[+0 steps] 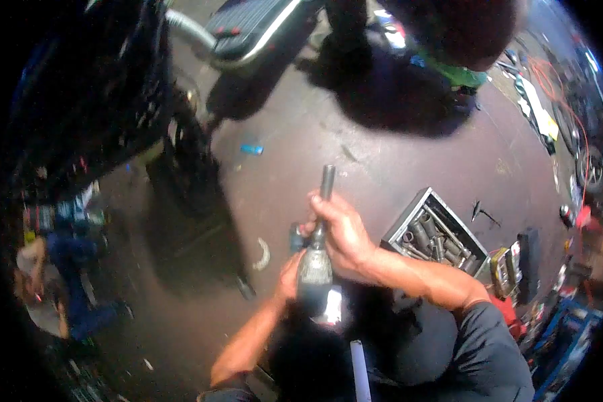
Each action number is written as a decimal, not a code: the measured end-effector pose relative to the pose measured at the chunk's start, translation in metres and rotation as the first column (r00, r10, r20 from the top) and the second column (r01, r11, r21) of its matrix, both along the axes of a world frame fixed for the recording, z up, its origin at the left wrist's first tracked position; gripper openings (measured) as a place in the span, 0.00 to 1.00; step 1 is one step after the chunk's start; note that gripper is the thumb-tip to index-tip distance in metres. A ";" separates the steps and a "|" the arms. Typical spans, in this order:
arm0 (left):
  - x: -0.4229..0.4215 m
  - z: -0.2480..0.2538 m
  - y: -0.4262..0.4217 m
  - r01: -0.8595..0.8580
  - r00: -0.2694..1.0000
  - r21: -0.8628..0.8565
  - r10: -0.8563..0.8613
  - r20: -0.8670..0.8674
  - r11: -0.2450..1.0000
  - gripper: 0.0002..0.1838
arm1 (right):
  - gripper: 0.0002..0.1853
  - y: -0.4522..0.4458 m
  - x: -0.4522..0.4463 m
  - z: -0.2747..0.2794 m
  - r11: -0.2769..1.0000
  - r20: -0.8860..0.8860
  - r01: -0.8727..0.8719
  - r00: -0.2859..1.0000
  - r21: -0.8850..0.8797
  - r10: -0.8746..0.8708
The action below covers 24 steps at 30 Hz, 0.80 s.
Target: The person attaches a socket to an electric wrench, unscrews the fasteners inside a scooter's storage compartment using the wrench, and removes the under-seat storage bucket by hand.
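Note:
An impact wrench (315, 268) is held in front of my body, its nose pointing away from me. My left hand (288, 278) is closed around the side of the tool; the wrench hides part of its fingers. A metal extension (327, 179) sticks out ahead of the nose. My right hand (344, 231) wraps its fingers around that extension, just in front of the wrench. A small dark cylindrical part (296, 236) shows beside my right fingertips; what it belongs to I cannot tell.
Right of my forearm lies an open metal tray (414, 209) of several sockets, with a T-handle tool (486, 213) beyond it. A dark vehicle (94, 100) fills the upper left. Another person (74, 281) is low at left. An orange hose (569, 110) runs along the right.

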<state>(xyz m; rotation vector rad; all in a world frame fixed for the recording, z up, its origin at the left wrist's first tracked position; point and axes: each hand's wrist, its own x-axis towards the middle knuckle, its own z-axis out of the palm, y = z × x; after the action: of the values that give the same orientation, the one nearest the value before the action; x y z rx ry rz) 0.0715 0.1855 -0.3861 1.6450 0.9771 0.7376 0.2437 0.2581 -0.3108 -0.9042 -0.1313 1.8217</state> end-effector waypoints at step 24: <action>0.020 0.064 0.011 0.345 0.749 -0.780 0.347 0.564 0.523 0.34 | 0.13 -0.006 0.047 0.008 0.976 -0.294 0.214 0.936 0.040 -0.193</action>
<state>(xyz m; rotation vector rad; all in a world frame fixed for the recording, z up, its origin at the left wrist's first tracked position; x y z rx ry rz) 0.0918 0.1970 -0.3226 0.3825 0.6053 0.5999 0.2902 0.2516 -0.3024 -0.5700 0.0796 1.7212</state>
